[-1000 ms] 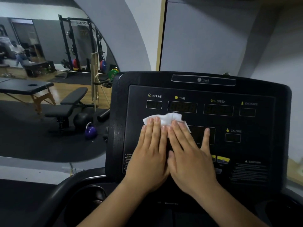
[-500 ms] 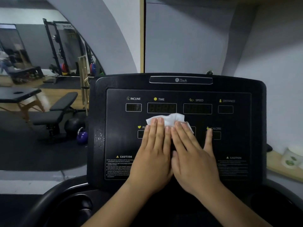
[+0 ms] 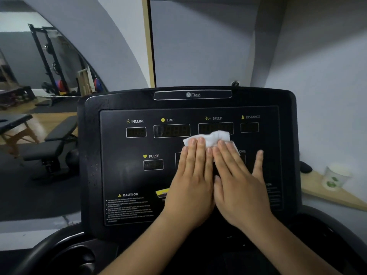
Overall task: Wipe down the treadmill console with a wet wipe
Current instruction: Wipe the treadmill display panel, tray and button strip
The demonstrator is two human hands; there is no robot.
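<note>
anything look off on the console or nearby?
Nothing damaged or spilled. Minor: wet speckles on the left bezel of the treadmill console, and the wet wipe is bunched, not flat, under the fingertips of the left hand and right hand. The paper cup on the wooden ledge stands upright.

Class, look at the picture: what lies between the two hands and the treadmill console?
The white wipe, pressed flat against the console under the left hand and right hand, in the head view.
</note>
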